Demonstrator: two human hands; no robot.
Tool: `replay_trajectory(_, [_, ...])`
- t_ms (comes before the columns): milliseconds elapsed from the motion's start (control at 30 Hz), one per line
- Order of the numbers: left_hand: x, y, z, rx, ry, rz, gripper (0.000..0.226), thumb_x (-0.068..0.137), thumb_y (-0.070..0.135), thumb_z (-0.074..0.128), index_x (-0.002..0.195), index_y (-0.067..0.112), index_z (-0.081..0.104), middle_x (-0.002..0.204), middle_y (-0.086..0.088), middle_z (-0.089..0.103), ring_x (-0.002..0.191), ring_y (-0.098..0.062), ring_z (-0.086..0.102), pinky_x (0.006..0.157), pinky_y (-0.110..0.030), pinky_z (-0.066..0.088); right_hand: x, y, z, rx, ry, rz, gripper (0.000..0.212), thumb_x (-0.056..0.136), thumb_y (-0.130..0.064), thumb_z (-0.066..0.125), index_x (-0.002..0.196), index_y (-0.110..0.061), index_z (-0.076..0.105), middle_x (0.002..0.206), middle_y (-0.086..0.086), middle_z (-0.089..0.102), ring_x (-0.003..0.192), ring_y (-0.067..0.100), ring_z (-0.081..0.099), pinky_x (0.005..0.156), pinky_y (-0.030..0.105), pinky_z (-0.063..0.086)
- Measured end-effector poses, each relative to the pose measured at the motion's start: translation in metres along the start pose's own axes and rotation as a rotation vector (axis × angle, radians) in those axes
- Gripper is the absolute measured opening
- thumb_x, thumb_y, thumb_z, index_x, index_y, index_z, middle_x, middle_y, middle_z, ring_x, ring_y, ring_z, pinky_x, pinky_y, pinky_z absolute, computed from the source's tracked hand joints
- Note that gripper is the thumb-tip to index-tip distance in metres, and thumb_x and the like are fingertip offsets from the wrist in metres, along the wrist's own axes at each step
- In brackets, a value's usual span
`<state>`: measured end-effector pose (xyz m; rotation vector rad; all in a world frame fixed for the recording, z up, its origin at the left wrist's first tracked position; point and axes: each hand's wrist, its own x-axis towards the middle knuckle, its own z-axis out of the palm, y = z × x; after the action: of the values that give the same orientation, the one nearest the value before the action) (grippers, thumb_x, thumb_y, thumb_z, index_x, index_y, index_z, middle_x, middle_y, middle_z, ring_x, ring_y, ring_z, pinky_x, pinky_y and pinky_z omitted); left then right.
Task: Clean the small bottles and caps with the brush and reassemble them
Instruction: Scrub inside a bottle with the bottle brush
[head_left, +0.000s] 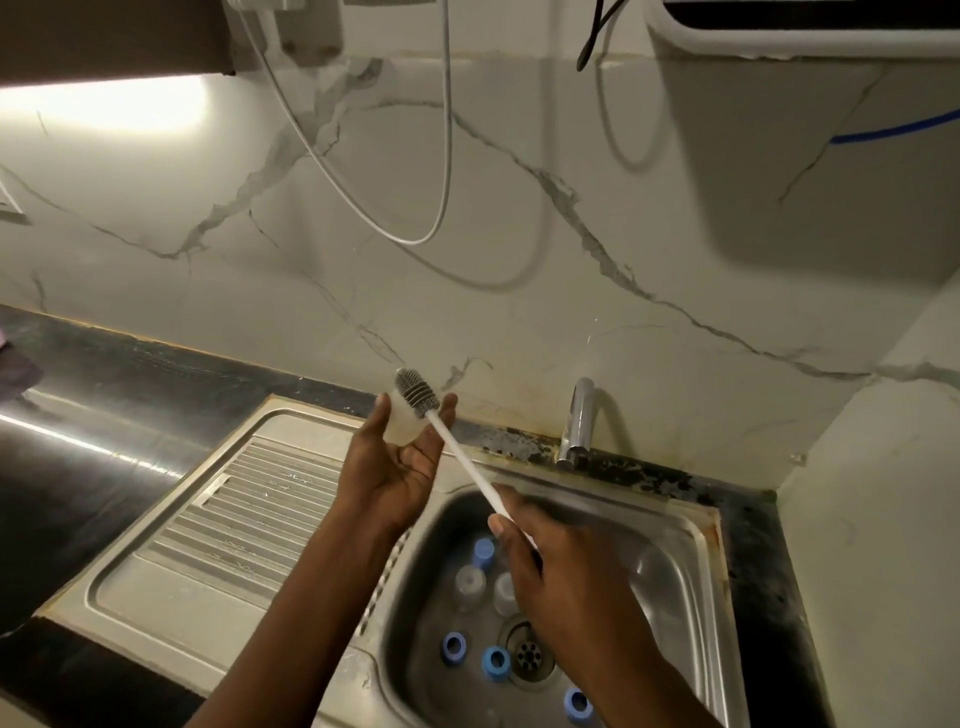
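Note:
My left hand (402, 460) holds a small clear bottle (402, 423) up above the sink's left rim, fingers and thumb curled round it. My right hand (550, 566) grips the white handle of the brush (467, 462). The brush's grey bristle head (417, 388) lies against the bottle's top. Down in the steel sink (675, 582) lie two clear small bottles (470, 582) and several blue caps (453, 647), one cap (483, 552) near the bottles and others around the drain (527, 656).
A chrome tap (576, 421) stands behind the basin on the black counter (78, 457). The ribbed steel drainboard (249, 514) lies to the left. White cables (415, 239) hang down the marble wall. A white appliance (805, 130) is mounted at upper right.

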<state>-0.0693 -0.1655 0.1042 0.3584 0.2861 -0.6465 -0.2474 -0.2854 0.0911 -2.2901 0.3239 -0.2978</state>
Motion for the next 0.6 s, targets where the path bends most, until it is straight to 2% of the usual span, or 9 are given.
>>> replay_trajectory(100, [0.001, 0.011, -0.001, 0.015, 0.015, 0.019, 0.055, 0.104, 0.033, 0.062, 0.145, -0.002, 0.051, 0.134, -0.035, 0.063, 0.129, -0.039, 0.064, 0.116, -0.039, 0.048, -0.005, 0.004, -0.004, -0.007, -0.013, 0.012, 0.056, 0.098, -0.062, 0.031, 0.147, -0.043, 0.050, 0.086, -0.021, 0.063, 0.082, -0.007, 0.066, 0.078, 0.009, 0.053])
replay_trajectory(167, [0.000, 0.011, -0.003, 0.068, 0.005, -0.001, 0.053, 0.105, 0.034, 0.060, 0.145, 0.000, 0.053, 0.133, -0.032, 0.065, 0.125, -0.039, 0.066, 0.108, -0.042, 0.054, -0.004, 0.012, -0.009, -0.006, 0.007, 0.045, 0.045, 0.104, -0.054, 0.038, 0.145, -0.041, 0.052, 0.083, -0.019, 0.063, 0.086, -0.013, 0.063, 0.073, 0.007, 0.051])
replay_trajectory(267, [-0.003, 0.007, -0.006, 0.115, 0.011, -0.032, 0.051, 0.105, 0.032, 0.061, 0.144, 0.000, 0.053, 0.130, -0.030, 0.068, 0.116, -0.041, 0.071, 0.095, -0.048, 0.058, 0.000, 0.018, -0.013, -0.029, 0.033, 0.060, 0.045, 0.105, -0.053, 0.041, 0.146, -0.040, 0.052, 0.087, -0.013, 0.068, 0.090, -0.017, 0.060, 0.072, 0.009, 0.053])
replay_trajectory(433, [-0.008, -0.006, -0.003, 0.183, -0.040, -0.100, 0.053, 0.106, 0.032, 0.058, 0.144, -0.003, 0.050, 0.132, -0.033, 0.066, 0.119, -0.043, 0.068, 0.096, -0.051, 0.056, 0.011, 0.007, -0.013, -0.025, 0.063, 0.034, 0.052, 0.099, -0.060, 0.034, 0.138, -0.036, 0.060, 0.083, -0.012, 0.067, 0.078, -0.005, 0.065, 0.068, 0.012, 0.052])
replay_trajectory(500, [-0.006, -0.006, -0.004, 0.192, -0.055, -0.097, 0.054, 0.106, 0.032, 0.058, 0.146, -0.003, 0.049, 0.135, -0.033, 0.064, 0.125, -0.044, 0.065, 0.098, -0.052, 0.055, 0.014, 0.003, -0.012, -0.022, 0.073, 0.015, 0.057, 0.097, -0.062, 0.031, 0.144, -0.038, 0.054, 0.091, -0.012, 0.069, 0.079, -0.003, 0.066, 0.070, 0.013, 0.054])
replay_trajectory(600, [-0.001, 0.009, -0.005, 0.198, -0.052, -0.072, 0.057, 0.105, 0.030, 0.061, 0.149, -0.001, 0.047, 0.140, -0.031, 0.062, 0.134, -0.043, 0.060, 0.101, -0.051, 0.055, 0.007, 0.003, -0.010, -0.003, 0.038, 0.008, 0.050, 0.099, -0.061, 0.034, 0.144, -0.045, 0.049, 0.082, -0.014, 0.065, 0.079, -0.007, 0.065, 0.068, 0.013, 0.053])
